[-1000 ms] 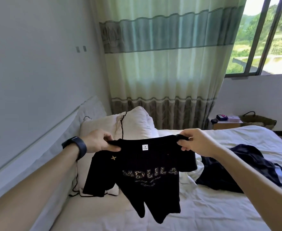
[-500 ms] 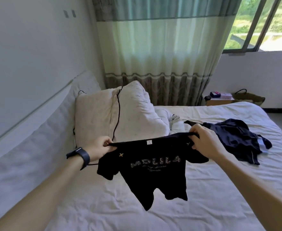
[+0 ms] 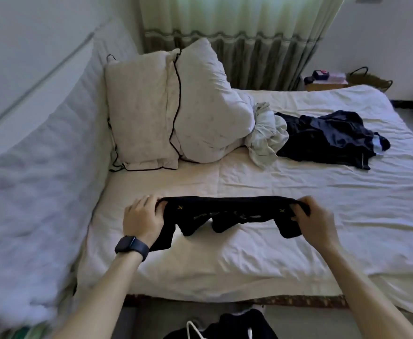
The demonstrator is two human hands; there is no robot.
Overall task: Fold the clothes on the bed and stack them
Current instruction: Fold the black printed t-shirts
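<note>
A black T-shirt (image 3: 227,212) with pale lettering is stretched wide just above the white sheet of the bed (image 3: 322,204). Its lower part is bunched and touches the sheet. My left hand (image 3: 142,217), with a dark watch on the wrist, grips the shirt's left shoulder. My right hand (image 3: 314,222) grips the right shoulder. A crumpled dark navy garment (image 3: 327,138) lies on the bed's far right. A rumpled pale garment (image 3: 266,135) lies between it and the pillows.
Two white pillows (image 3: 176,113) with black piping lean at the head of the bed, against a padded white headboard (image 3: 41,167) on the left. A curtain (image 3: 237,40) hangs behind. A small table with objects (image 3: 325,79) and a basket (image 3: 369,79) stand at the far right.
Both hands have lowered the black T-shirt from chest height down to the sheet, spreading it wider. The view has tilted down toward the bed.
</note>
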